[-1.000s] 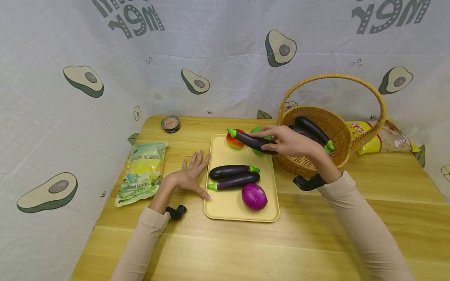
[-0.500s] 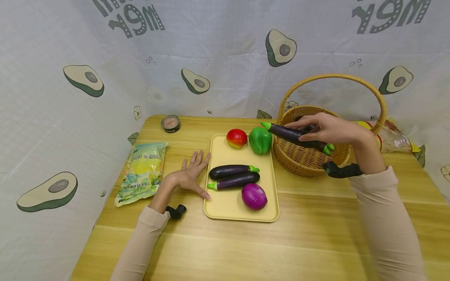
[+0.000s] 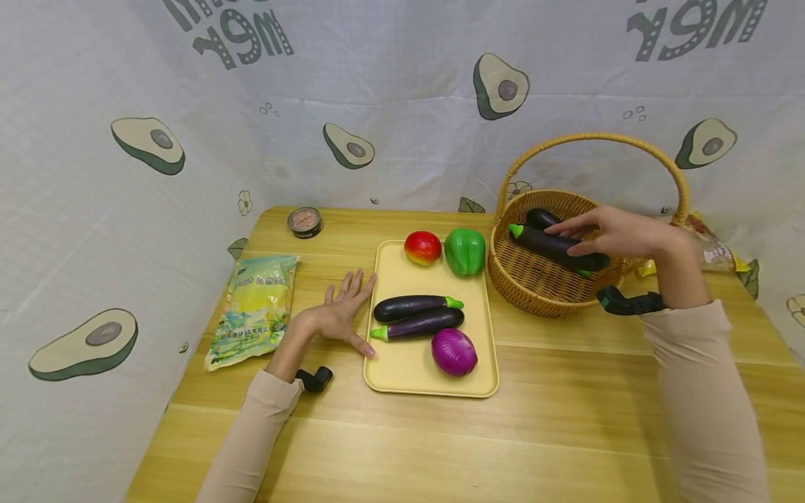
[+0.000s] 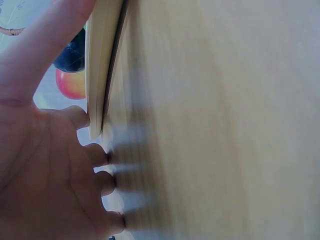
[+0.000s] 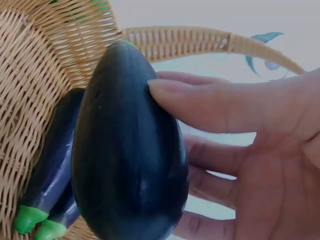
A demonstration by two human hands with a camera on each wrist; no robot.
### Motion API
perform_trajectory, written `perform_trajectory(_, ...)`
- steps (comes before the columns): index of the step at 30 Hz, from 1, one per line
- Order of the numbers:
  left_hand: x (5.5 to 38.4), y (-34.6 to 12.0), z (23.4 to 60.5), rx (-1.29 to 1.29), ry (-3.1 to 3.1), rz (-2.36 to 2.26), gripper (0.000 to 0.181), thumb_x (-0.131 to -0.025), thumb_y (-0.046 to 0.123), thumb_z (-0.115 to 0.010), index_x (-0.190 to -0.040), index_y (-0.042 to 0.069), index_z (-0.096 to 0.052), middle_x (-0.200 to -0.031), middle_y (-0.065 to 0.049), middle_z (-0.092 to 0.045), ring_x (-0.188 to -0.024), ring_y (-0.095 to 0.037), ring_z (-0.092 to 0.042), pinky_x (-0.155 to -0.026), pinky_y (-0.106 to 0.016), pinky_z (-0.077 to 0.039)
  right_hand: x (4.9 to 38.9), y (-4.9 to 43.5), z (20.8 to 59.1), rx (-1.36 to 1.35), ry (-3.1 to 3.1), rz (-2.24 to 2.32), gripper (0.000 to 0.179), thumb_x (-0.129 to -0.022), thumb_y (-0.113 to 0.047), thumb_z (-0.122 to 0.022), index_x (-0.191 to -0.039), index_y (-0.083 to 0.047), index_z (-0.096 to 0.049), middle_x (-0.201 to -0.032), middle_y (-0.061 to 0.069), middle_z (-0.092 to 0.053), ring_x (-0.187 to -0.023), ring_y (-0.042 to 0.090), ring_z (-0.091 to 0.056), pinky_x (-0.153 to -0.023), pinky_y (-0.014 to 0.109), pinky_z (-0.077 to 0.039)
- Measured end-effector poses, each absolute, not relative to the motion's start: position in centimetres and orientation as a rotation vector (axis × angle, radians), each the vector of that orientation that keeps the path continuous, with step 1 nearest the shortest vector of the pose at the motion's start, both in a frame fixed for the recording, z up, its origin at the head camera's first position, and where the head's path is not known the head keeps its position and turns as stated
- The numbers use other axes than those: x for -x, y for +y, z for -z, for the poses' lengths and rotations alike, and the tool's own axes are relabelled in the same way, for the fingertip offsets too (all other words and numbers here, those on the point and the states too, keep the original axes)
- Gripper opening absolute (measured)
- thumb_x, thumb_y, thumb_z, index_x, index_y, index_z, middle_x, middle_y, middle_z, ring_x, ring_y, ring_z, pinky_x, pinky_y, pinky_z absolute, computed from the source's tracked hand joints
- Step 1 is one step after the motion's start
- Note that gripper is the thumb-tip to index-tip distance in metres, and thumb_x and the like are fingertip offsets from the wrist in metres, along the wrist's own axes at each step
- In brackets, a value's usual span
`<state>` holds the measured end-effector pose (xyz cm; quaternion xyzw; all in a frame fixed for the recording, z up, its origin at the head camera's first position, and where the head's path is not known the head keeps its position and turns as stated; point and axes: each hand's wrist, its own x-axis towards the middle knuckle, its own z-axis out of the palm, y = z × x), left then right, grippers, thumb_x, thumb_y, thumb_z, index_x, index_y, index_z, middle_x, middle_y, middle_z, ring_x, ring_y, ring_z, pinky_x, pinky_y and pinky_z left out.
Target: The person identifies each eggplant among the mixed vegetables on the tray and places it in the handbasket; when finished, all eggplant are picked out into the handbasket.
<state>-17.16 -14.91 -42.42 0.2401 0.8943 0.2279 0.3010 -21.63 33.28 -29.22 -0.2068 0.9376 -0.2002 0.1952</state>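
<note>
My right hand [image 3: 619, 234] pinches a dark purple eggplant [image 3: 556, 248] between thumb and fingers, over the wicker basket [image 3: 522, 286]. In the right wrist view the held eggplant [image 5: 130, 150] fills the middle, with two more eggplants [image 5: 52, 155] lying in the basket beside it. My left hand [image 3: 333, 321] is spread at the left edge of the yellow tray [image 3: 402, 374], its thumb touching the rim. On the tray lie two eggplants [image 3: 418, 323], a purple onion [image 3: 454, 352], a red-yellow mango [image 3: 423, 248] and a green bell pepper [image 3: 465, 251].
A colourful plastic bag [image 3: 254, 311] lies left of my left hand. A small round tin [image 3: 305, 222] stands at the back left. Behind the basket's right side lies another food packet [image 3: 713, 248]. The basket's tall handle [image 3: 594, 135] arches above it.
My right hand has carried the eggplant rightward from above the tray's far end to the basket and lowered it. The mango and bell pepper are uncovered. My left hand has stayed put.
</note>
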Motion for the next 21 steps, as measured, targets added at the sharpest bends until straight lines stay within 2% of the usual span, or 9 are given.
perform_trajectory(4,17.1,-14.9,42.4,-0.636,2.372,-0.604,0.146,-0.074,0.050,-0.091,-0.165,0.017,0.018,-0.167,-0.018,0.033,-0.155,-0.036,0.033,-0.124,-0.067,0.018,22.5,33.7,30.4,0.567,2.633,0.578,0.043,-0.098,-0.007,-0.070,-0.140,-0.001,-0.064,-0.136,0.028,-0.064,-0.123,0.044,-0.063,-0.085,0.029,-0.057)
perform_trajectory(12,17.1,-14.9,42.4,-0.643,2.372,-0.608,0.146,-0.075,0.050,-0.091,-0.165,0.016,0.019,-0.167,-0.019,0.033,-0.155,-0.037,0.033,-0.123,-0.067,0.018,23.8,33.4,32.1,0.526,2.562,0.585,0.046,-0.096,-0.005,-0.070,-0.141,0.003,-0.061,-0.139,0.036,-0.058,-0.126,0.052,-0.058,-0.093,0.054,-0.057)
perform_trajectory(17,17.1,-14.9,42.4,-0.645,2.378,-0.600,0.146,-0.075,0.050,-0.091,-0.165,0.017,0.019,-0.167,-0.019,0.032,-0.155,-0.037,0.032,-0.123,-0.068,0.017,24.3,33.1,32.4,0.532,2.552,0.549,0.046,-0.094,0.001,-0.069,-0.139,0.005,-0.062,-0.138,0.039,-0.058,-0.125,0.055,-0.057,-0.094,0.057,-0.057)
perform_trajectory(21,17.1,-14.9,42.4,-0.645,2.377,-0.598,0.146,-0.075,0.050,-0.091,-0.165,0.017,0.019,-0.167,-0.019,0.033,-0.155,-0.037,0.033,-0.123,-0.068,0.017,24.8,33.3,32.7,0.541,2.553,0.525,0.046,-0.092,0.005,-0.068,-0.138,0.007,-0.062,-0.137,0.041,-0.056,-0.125,0.057,-0.056,-0.089,0.053,-0.059)
